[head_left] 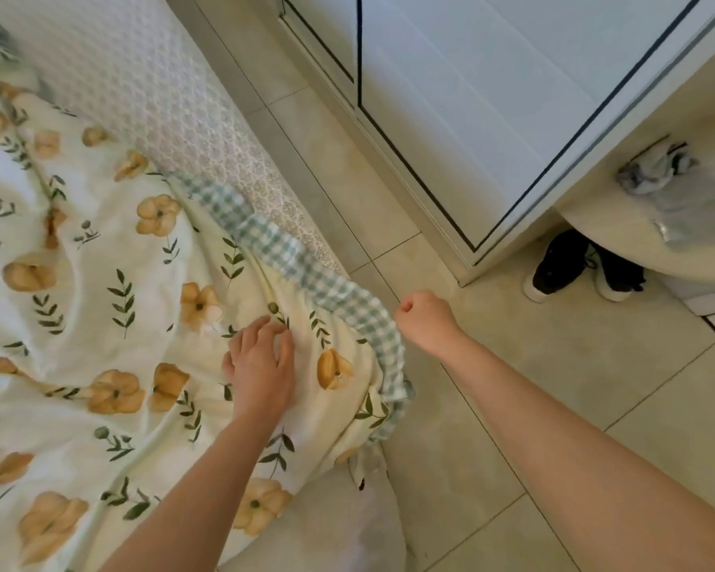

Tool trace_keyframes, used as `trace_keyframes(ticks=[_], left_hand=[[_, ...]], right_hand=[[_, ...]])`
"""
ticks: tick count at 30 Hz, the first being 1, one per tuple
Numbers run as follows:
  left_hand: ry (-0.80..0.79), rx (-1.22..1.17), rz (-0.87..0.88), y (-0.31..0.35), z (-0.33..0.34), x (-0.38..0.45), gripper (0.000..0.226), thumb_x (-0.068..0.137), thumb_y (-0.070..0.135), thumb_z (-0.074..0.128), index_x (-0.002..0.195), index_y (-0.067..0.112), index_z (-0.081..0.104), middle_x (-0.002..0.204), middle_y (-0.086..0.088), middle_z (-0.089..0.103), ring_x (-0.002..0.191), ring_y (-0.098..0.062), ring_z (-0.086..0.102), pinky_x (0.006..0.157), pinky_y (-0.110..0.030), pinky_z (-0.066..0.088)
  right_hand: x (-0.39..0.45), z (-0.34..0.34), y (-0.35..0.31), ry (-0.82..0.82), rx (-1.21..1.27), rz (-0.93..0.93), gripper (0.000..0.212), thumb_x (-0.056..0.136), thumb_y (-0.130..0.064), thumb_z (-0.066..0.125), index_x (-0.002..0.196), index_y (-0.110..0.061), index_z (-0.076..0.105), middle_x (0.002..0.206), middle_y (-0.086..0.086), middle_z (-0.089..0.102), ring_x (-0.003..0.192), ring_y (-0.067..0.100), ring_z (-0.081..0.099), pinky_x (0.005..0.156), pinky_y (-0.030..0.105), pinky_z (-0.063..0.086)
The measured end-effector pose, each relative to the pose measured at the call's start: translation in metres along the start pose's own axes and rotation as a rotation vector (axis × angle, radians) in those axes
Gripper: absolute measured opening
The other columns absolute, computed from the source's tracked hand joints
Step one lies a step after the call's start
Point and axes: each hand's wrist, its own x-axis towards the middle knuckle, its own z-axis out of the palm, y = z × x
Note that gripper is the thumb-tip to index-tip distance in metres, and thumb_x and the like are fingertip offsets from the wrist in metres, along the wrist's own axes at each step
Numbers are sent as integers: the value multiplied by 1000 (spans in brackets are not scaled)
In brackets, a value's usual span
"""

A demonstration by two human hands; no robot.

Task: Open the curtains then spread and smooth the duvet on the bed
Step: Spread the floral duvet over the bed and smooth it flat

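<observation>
The floral duvet (112,307), cream with orange flowers and green leaves, lies rumpled across the bed and hangs over its right side. Its green gingham underside (306,266) is turned up along that edge. My left hand (261,365) rests on top of the duvet near the edge, its bent fingers pressing into the wrinkled fabric. My right hand (424,317) is a fist just beyond the edge over the floor, gripping the gingham border at its outermost point. No curtains are in view.
The mattress side (162,101) with a white lattice pattern shows at the upper left. Beige floor tiles (492,427) run along the bed. A white panelled door (492,97) stands ahead. Black shoes (570,266) sit under a pale round table (620,225) bearing crumpled cloths (657,171).
</observation>
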Motion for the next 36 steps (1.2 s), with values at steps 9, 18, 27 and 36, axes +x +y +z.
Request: trace_keyframes(ticks=[9, 18, 27, 36], left_hand=[[88, -38, -189, -12, -10, 58, 54, 95, 33, 46, 146, 21, 33, 159, 5, 20, 147, -18, 8, 119, -45, 7], [81, -75, -273, -7, -1, 71, 73, 94, 42, 48, 153, 30, 7, 161, 12, -8, 146, -10, -15, 120, -39, -4], [163, -256, -457, 19, 9, 74, 75, 93, 42, 52, 153, 28, 11, 161, 14, -2, 147, -5, -3, 121, -40, 11], [334, -174, -245, 80, -9, 75, 75, 93, 30, 56, 153, 32, 12, 161, 12, 5, 147, -5, 2, 117, -31, 13]], right_hand=[[75, 15, -93, -144, 22, -149, 33, 99, -26, 51, 127, -8, 53, 118, 8, 62, 104, 24, 61, 87, 35, 50], [129, 53, -170, -202, 149, -171, 33, 94, -43, 56, 112, -16, 51, 91, 0, 56, 75, 11, 54, 59, 24, 43], [141, 97, -231, -727, 113, -135, 73, 87, -37, 68, 143, -6, 34, 130, 12, 51, 117, 28, 54, 93, 39, 49], [152, -57, -198, -542, 518, -575, 40, 90, -31, 64, 71, 4, 57, 63, 22, 52, 60, 23, 49, 56, 36, 45]])
